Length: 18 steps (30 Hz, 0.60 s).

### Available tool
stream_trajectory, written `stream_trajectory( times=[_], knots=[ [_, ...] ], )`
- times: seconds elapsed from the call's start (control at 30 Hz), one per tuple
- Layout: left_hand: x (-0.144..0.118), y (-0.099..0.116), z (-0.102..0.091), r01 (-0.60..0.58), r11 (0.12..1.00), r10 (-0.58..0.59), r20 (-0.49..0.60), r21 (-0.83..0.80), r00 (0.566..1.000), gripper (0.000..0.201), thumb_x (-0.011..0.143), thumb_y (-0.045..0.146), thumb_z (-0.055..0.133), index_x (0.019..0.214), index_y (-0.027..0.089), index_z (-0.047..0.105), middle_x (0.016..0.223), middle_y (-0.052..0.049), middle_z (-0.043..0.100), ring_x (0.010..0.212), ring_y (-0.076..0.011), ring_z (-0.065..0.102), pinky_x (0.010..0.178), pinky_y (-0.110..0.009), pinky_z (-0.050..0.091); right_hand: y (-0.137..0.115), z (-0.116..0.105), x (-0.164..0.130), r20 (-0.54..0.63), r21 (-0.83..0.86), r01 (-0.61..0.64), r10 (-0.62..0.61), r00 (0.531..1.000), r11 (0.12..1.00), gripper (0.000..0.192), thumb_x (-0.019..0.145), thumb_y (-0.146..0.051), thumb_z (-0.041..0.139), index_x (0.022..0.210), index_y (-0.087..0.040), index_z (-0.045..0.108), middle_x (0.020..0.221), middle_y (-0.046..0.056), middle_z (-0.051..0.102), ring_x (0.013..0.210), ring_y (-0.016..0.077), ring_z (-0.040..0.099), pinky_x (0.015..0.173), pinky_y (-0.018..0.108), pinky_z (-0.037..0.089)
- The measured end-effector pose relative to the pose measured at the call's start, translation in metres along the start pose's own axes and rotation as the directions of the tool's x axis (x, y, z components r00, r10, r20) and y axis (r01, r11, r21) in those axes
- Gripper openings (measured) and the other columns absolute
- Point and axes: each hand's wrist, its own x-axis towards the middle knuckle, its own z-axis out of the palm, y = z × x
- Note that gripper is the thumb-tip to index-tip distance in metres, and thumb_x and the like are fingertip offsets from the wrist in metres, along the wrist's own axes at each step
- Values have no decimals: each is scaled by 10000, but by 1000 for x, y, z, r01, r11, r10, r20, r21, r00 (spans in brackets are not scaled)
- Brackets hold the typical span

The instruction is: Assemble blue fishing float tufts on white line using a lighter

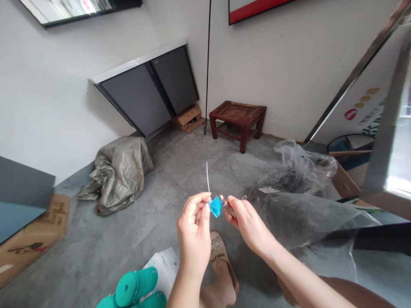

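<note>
Closed in a pinch, my left hand (194, 224) grips a small blue pleated piece (216, 207) that fans out toward the right. A thin white stem (207, 176) sticks up from the same fingers; how it joins the blue piece is hidden. My right hand (248, 220) is curled around a lighter (229, 204), mostly covered by the fingers, with a bit of red showing. A small orange flame (221, 197) burns close beside the blue piece's fanned edge. Both hands are held up over the floor, close together.
A low wooden stool (238, 113) stands by the wall, right of a dark cabinet (138, 94). A crumpled grey sack (123, 171) lies left, clear plastic bags (289, 214) right. Stacked teal discs (136, 285) sit at bottom left. A cardboard box (38, 239) is far left.
</note>
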Motion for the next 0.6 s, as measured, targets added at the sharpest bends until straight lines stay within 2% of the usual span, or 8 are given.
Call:
stream_trajectory(
  times=[0.1,0.2,0.4,0.5,0.6],
  knots=[
    [0,0,0,-33,999,33,11,43,999,160,861,232,495,980,194,594,934,-62,633,825,-155,623,734,-262,494,0,-1,0,-15,-18,-17,17,1000,1000,428,855,-502,318,548,-204,328,519,-41,344,520,112,331,507,240,241],
    [0,1,0,-34,998,33,8,43,999,156,861,233,498,976,197,596,929,-59,632,831,-154,619,737,-261,489,-1,-4,2,-14,-45,-40,40,999,998,425,860,-484,296,538,-207,297,507,-46,301,500,107,294,494,244,227],
    [1,1,1,0,1000,0,5,-5,1000,150,852,244,512,964,195,599,934,-60,629,841,-155,611,738,-258,484,-8,-6,1,17,58,-20,19,1000,998,456,852,-525,314,535,-197,333,512,-43,304,495,103,285,481,242,223],
    [2,4,2,69,994,-69,3,-87,998,148,827,259,549,948,190,599,887,-48,630,828,-153,608,719,-244,483,-12,-11,4,11,241,-147,148,989,959,508,801,-640,338,647,-178,481,515,-45,364,468,94,299,460,226,226],
    [4,8,3,160,961,-147,74,-224,986,181,801,272,586,963,190,585,832,-30,634,785,-146,608,694,-233,477,-14,-16,7,140,477,-263,223,965,838,445,746,-610,502,789,-170,547,511,-48,421,452,82,319,451,212,243]
  ],
)
